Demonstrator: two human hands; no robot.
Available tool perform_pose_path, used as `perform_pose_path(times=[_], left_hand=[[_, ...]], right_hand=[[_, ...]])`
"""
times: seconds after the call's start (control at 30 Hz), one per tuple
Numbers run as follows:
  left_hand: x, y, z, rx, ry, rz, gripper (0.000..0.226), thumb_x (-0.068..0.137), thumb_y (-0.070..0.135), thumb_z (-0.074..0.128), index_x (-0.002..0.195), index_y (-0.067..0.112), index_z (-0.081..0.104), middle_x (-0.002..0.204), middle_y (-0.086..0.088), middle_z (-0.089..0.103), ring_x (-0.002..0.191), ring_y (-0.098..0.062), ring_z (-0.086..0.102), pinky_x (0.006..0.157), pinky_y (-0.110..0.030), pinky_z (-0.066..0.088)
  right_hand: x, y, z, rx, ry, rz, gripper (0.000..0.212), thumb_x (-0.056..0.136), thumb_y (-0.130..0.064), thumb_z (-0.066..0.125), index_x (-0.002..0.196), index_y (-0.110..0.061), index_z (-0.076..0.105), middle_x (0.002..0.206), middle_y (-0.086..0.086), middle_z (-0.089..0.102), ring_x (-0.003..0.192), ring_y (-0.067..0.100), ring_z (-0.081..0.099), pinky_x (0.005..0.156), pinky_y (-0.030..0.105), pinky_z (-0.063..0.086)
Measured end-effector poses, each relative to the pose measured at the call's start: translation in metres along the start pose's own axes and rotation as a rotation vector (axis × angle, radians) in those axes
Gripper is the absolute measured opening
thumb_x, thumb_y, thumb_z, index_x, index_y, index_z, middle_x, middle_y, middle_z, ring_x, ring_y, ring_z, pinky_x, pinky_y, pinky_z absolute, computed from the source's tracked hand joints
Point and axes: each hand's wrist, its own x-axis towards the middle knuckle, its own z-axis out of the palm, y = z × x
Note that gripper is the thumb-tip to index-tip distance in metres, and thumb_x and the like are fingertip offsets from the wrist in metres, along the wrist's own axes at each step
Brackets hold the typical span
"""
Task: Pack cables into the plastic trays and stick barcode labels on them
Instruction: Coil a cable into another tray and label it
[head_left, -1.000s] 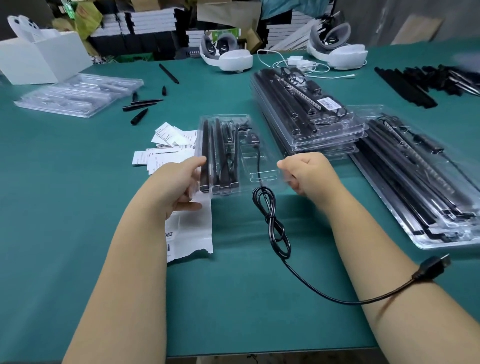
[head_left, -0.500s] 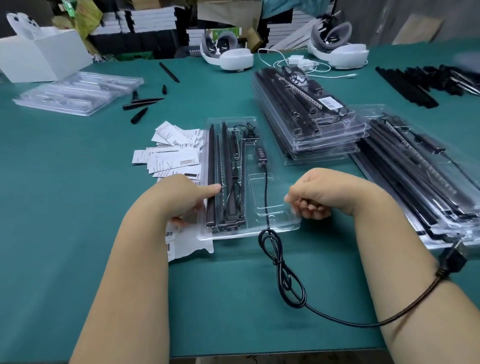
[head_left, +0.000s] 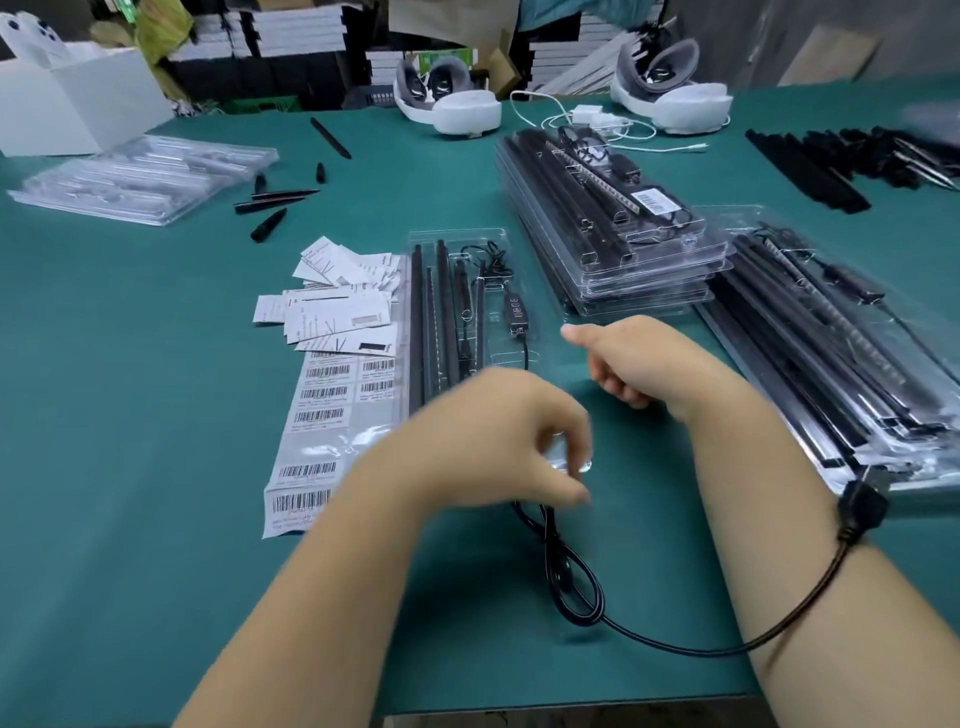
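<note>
Head view: the clear plastic blister tray (head_left: 467, 291) with black rods lies flat on the green table (head_left: 130, 389), beside the white barcode label sheet (head_left: 322, 431). Left hand (head_left: 488, 441), blurred, curls over the tray's near end, perhaps pinching it. Right hand (head_left: 634, 364) loosely curled, thumb out, empty. The black cable (head_left: 571, 582) trails across the right forearm.

two white headsets (head_left: 448, 98) (head_left: 670, 88) are set on the green table (head_left: 130, 322) far beyond the hands, with a white charger and cord (head_left: 597, 118) laid between them. a white box (head_left: 78, 98) is seen far beyond and left of the left hand. stacked cartons (head_left: 270, 36) are piled behind the table's far edge.
</note>
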Motion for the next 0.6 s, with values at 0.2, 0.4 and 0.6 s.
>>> perform_pose_path(times=[0.2, 0.4, 0.6], left_hand=[[0.006, 0.029, 0.041, 0.181, -0.053, 0.211, 0.046, 0.068, 0.072, 0.066, 0.089, 0.031, 0.072, 0.062, 0.01, 0.052, 0.059, -0.006, 0.045, 0.053, -0.019, 0.028], [0.003, 0.038, 0.045, 0.077, -0.198, 0.323, 0.026, 0.077, 0.052, 0.072, 0.088, 0.029, 0.073, 0.055, 0.017, 0.044, 0.058, -0.005, 0.045, 0.052, -0.021, 0.032], [0.001, 0.03, 0.03, -0.478, -0.137, 0.278, 0.012, 0.086, 0.016, 0.07, 0.08, 0.007, 0.069, 0.052, 0.005, 0.053, 0.045, 0.001, 0.044, 0.048, -0.012, 0.036]], right_hand=[[0.002, 0.001, 0.001, 0.072, 0.05, 0.001, 0.047, 0.085, -0.05, 0.057, 0.056, -0.013, 0.052, 0.035, -0.008, 0.046, 0.03, 0.008, 0.038, 0.042, 0.02, 0.035], [0.001, 0.002, 0.0, 0.11, 0.084, -0.053, 0.042, 0.086, -0.043, 0.058, 0.056, -0.015, 0.052, 0.037, -0.008, 0.046, 0.031, 0.006, 0.038, 0.037, 0.016, 0.034], [-0.006, -0.001, -0.004, 0.362, -0.07, -0.243, 0.025, 0.089, -0.022, 0.059, 0.064, -0.016, 0.063, 0.048, -0.005, 0.05, 0.038, 0.009, 0.037, 0.04, 0.018, 0.031]])
